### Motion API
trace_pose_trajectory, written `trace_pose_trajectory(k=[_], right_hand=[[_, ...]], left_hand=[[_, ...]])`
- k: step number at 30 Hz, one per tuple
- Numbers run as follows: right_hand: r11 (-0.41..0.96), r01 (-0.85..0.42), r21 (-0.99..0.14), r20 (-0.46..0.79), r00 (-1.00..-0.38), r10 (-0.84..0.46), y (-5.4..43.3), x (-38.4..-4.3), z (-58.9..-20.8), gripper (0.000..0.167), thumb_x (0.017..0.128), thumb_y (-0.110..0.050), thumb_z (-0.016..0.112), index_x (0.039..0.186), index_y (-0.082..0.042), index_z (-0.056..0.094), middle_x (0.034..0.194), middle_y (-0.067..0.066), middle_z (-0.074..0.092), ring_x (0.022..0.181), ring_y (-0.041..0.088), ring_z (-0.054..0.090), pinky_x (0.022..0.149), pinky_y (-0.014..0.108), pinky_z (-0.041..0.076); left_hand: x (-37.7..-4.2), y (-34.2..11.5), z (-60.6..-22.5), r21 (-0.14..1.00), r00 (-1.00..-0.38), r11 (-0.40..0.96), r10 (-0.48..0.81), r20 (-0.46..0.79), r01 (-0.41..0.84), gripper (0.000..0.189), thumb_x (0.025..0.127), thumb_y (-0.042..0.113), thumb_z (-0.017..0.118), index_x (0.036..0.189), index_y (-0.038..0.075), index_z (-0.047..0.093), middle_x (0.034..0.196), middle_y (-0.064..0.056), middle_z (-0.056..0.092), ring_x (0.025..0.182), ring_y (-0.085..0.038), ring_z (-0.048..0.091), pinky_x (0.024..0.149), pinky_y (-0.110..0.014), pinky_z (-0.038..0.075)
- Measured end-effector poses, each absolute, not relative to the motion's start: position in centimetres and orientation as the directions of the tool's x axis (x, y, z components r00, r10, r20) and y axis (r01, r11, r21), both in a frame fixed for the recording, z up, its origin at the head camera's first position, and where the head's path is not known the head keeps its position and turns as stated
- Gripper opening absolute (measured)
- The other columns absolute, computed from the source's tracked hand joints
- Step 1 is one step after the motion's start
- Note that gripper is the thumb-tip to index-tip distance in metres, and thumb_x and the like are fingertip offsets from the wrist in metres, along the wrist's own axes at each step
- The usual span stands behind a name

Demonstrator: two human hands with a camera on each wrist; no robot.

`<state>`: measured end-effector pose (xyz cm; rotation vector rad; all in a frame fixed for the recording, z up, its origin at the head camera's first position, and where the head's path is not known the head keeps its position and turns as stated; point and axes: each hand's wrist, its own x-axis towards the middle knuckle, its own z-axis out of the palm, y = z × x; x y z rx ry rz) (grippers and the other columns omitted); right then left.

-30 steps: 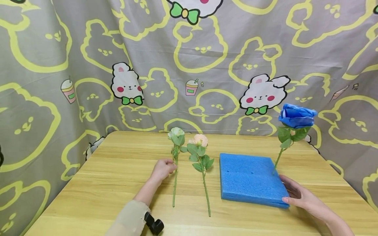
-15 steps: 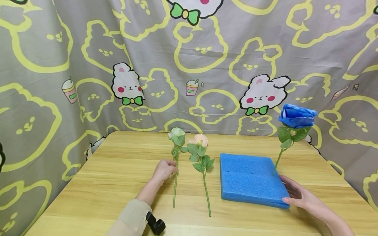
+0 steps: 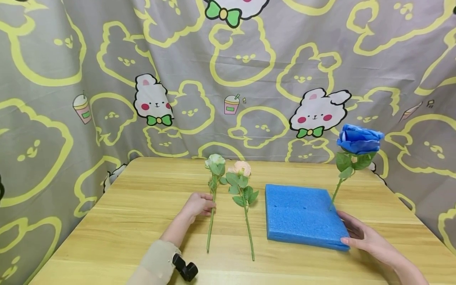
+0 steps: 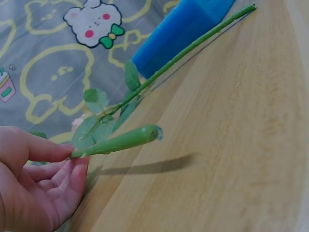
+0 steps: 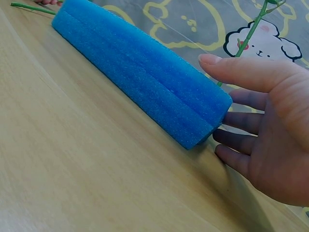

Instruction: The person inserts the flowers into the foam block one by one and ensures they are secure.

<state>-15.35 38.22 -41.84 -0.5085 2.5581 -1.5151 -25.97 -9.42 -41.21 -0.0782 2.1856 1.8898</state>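
pinching the pale green rose (image 3: pixel 213 184) mid-stem, its long axis near-vertical in the head view, is the left hand (image 3: pixel 197 204). lower right, the relaxed right hand (image 3: pixel 364 239) touches the blue foam block (image 3: pixel 297 215).

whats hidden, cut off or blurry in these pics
Head: stem tip of the blue rose, sunk in the foam.
Right wrist: blue bloom and most of the left hand, cut off by the top edge.
Left wrist: bloom of the peach rose, mostly behind its leaves.
Left wrist: bloom of the green rose, behind the hand or cut off.
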Motion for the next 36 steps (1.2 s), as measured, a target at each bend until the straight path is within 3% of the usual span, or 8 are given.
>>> trace_pose_trajectory(k=[13, 21, 25, 36], right_hand=[[0.438, -0.223, -0.871, 0.064, -0.935, -0.349, 38.1, -15.2, -41.7, 0.063, 0.092, -0.004, 0.053, 0.141, 0.013, 0.017, 0.125, -0.037, 0.030, 0.110, -0.018, 0.035, 0.085, 0.009, 0.038], [0.413, -0.213, -0.885, 0.059, -0.933, -0.354, 38.0, -15.3, -41.6, 0.063, 0.092, -0.003, 0.052, 0.140, 0.014, 0.015, 0.126, -0.036, 0.031, 0.110, -0.018, 0.035, 0.085, 0.008, 0.037], [0.417, -0.217, -0.883, 0.065, -0.935, -0.349, 38.0, -15.3, -41.6, 0.063, 0.092, -0.003, 0.053, 0.141, 0.013, 0.016, 0.127, -0.035, 0.031, 0.111, -0.018, 0.035, 0.086, 0.008, 0.036], [0.410, -0.229, -0.883, 0.079, -0.933, -0.351, 37.9, -15.2, -41.6, 0.063, 0.092, -0.002, 0.053, 0.140, 0.014, 0.016, 0.127, -0.035, 0.030, 0.111, -0.017, 0.035, 0.086, 0.007, 0.035]], left_hand=[[-25.8, -9.6, -41.1, 0.978, -0.959, 0.035, 0.196, -0.207, -0.204, 0.036, 0.083, -0.007, 0.057, 0.117, -0.013, 0.048, 0.079, -0.017, 0.064, 0.064, -0.017, 0.062, 0.057, -0.022, 0.052], [-25.7, -9.7, -40.7, 0.986, -0.968, 0.024, 0.186, -0.169, -0.168, 0.023, 0.083, -0.008, 0.057, 0.104, -0.015, 0.051, 0.083, -0.021, 0.063, 0.067, -0.019, 0.063, 0.060, -0.025, 0.054], [-25.6, -9.7, -40.1, 0.986, -0.968, 0.002, 0.187, -0.167, -0.170, 0.015, 0.084, -0.008, 0.057, 0.098, -0.013, 0.053, 0.082, -0.019, 0.062, 0.068, -0.018, 0.062, 0.062, -0.025, 0.054], [-25.3, -9.2, -38.2, 0.990, -0.967, -0.017, 0.216, -0.136, -0.143, 0.023, 0.085, -0.006, 0.059, 0.104, -0.016, 0.053, 0.082, -0.011, 0.061, 0.069, -0.015, 0.061, 0.067, -0.025, 0.054]])
